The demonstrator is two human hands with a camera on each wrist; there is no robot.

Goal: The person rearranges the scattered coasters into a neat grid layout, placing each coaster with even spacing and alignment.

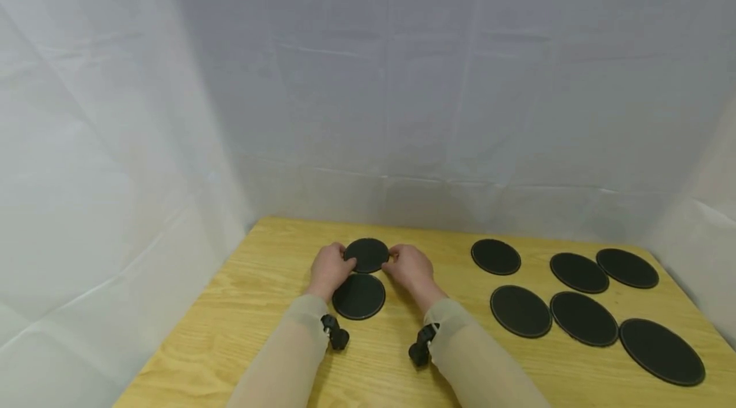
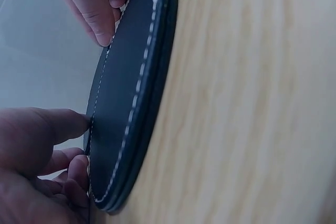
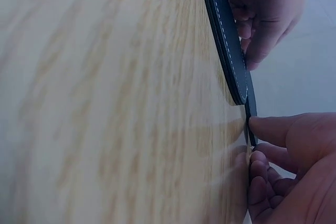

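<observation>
1. The table [image 1: 259, 306] is light wood with a clear, streaky grain and a smooth, faintly satin face.
2. The coaster [image 1: 367, 255] pinched between the left hand [image 1: 329, 269] and the right hand [image 1: 411, 267] looks like matt black leather or imitation leather (which of the two cannot be told), with pale stitching round its rim.
3. The other coasters [image 1: 581, 315] show the same dull black finish.
4. The backdrop [image 1: 402, 89] is pale, creased sheeting with a soft sheen.
5. The sleeves [image 1: 287, 357] are thin, matt beige cloth.
</observation>
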